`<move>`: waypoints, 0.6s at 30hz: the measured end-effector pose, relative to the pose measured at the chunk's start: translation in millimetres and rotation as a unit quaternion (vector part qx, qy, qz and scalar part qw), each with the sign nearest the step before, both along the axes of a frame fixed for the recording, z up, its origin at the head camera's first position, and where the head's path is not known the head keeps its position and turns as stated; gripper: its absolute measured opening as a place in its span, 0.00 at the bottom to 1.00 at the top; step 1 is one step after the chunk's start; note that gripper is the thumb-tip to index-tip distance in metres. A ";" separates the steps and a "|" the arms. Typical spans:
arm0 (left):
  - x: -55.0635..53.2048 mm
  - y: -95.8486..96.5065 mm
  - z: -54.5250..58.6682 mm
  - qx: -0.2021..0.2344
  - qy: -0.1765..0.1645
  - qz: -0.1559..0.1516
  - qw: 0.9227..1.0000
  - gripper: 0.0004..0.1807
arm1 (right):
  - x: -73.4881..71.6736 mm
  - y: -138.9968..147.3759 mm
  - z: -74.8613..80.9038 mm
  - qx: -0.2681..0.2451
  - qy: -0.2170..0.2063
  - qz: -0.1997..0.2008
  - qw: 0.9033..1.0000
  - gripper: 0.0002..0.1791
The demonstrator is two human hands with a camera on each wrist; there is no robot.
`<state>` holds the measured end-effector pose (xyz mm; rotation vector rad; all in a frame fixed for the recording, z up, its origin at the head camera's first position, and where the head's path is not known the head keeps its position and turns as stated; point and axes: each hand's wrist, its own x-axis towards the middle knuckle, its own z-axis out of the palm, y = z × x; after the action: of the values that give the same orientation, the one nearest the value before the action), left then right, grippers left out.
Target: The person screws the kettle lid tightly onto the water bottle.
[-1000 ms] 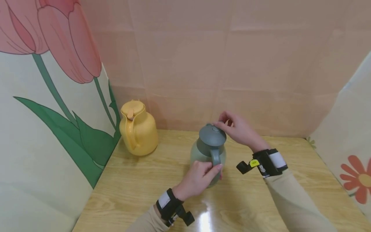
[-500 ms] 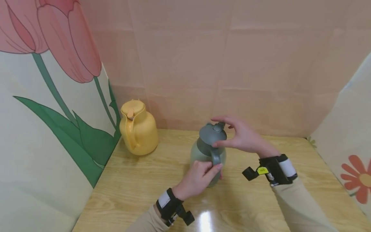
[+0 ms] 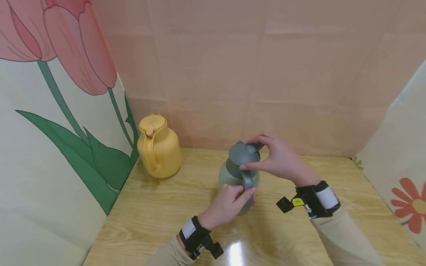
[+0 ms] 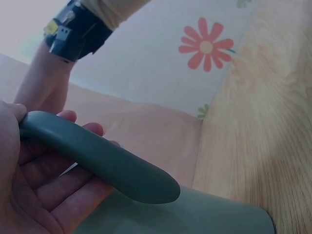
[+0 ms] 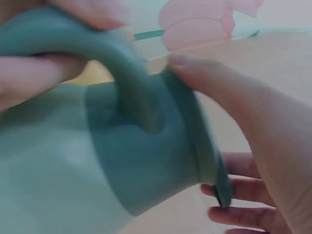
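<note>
A pale green thermos jug stands upright on the table with a dark grey-green collar, lid and handle. My left hand grips the handle; in the left wrist view its fingers pass beneath the handle. Over the lid's right side, my right hand spans it with the thumb at the near edge and fingers at the far edge. A small tab sticks out from the lid toward the right palm. The right wrist view has the thumb on the lid's rim.
A yellow thermos jug with its lid on stands at the back left of the wooden table. Behind the table hangs a pink cloth backdrop. Flowered panels flank both sides.
My right hand has gone from pinching the lid's top right to spanning the lid, thumb at the near edge. The lid's tab has come up and now points right. My left hand stays put.
</note>
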<state>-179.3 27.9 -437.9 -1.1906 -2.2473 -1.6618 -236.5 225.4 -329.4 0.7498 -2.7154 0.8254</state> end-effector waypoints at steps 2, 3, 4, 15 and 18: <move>-0.2 0.1 -0.5 0.001 -0.005 0.000 1.000 0.23 | 2.1 -1.9 -2.0 0.008 0.025 -0.012 1.000 0.43; -0.3 0.2 -0.9 0.003 -0.009 -0.002 1.000 0.22 | 3.3 -2.8 -3.1 0.013 0.040 -0.019 0.999 0.43; -0.4 0.2 -1.3 -0.001 -0.005 0.002 1.000 0.22 | 4.5 -4.0 -3.9 0.017 0.054 -0.025 0.998 0.42; -1.8 0.9 -1.4 0.010 -0.025 -0.016 1.000 0.23 | 5.6 -17.6 -19.9 0.064 0.262 -0.065 0.961 0.39; -1.7 0.7 -2.2 0.009 -0.027 -0.016 0.999 0.23 | 6.9 -14.3 -18.7 0.070 0.235 -0.064 0.967 0.39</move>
<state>-180.9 28.6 -440.0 -1.1978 -2.2524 -1.7423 -229.6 211.1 -348.1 0.6838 -2.3757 0.3682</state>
